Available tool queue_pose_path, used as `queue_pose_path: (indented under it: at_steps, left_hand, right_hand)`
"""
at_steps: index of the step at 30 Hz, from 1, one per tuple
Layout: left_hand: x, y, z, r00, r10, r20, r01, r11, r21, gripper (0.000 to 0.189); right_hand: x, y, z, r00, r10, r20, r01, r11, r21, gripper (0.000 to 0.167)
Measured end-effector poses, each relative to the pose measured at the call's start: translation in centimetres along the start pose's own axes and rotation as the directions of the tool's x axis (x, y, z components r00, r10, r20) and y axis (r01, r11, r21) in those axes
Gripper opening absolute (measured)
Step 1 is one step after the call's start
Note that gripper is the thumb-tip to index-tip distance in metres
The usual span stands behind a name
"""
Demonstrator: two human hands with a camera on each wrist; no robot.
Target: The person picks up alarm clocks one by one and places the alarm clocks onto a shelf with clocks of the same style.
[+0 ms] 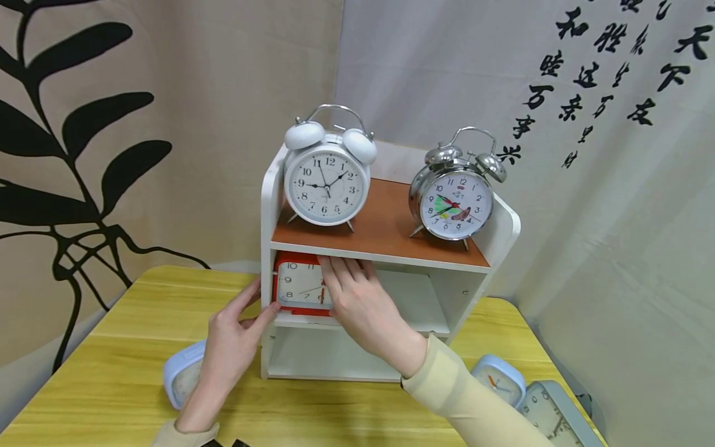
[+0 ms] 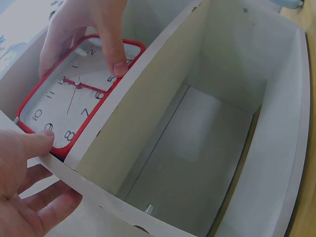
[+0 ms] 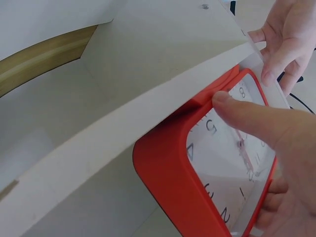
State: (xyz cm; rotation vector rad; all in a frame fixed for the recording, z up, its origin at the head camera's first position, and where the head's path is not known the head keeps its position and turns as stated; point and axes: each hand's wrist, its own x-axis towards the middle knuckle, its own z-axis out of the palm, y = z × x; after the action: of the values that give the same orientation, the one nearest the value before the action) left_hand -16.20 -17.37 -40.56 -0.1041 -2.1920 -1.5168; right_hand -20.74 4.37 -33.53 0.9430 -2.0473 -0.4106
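A red-framed square alarm clock (image 1: 304, 284) stands in the middle compartment of a small white shelf (image 1: 357, 253), at its left end. My right hand (image 1: 363, 304) holds this clock, its fingers over the top edge and its thumb on the lower front rim, as the right wrist view shows. My left hand (image 1: 234, 338) is at the shelf's left side panel. Its thumb touches the clock's lower left corner, while the other fingers extend along the panel's outer side. In the left wrist view the red clock (image 2: 74, 98) sits close against the compartment's floor board.
On the brown top board stand a white twin-bell clock (image 1: 326, 180) and a silver twin-bell clock (image 1: 457, 198). A blue clock (image 1: 184, 375) lies left of the shelf. Another blue clock (image 1: 499, 379) and a grey-green clock (image 1: 558, 416) are at the right on the wooden table (image 1: 139, 347).
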Motion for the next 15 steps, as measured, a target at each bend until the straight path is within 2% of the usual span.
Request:
queue_pose_path:
  at_steps: [15]
  left_hand:
    - [-0.04,-0.02,0.0,1.0,0.007,-0.002,-0.007,1.0,-0.012,0.057]
  right_hand:
    - [0.03,-0.24,-0.02,1.0,0.01,0.007,-0.01,1.0,-0.012,0.084]
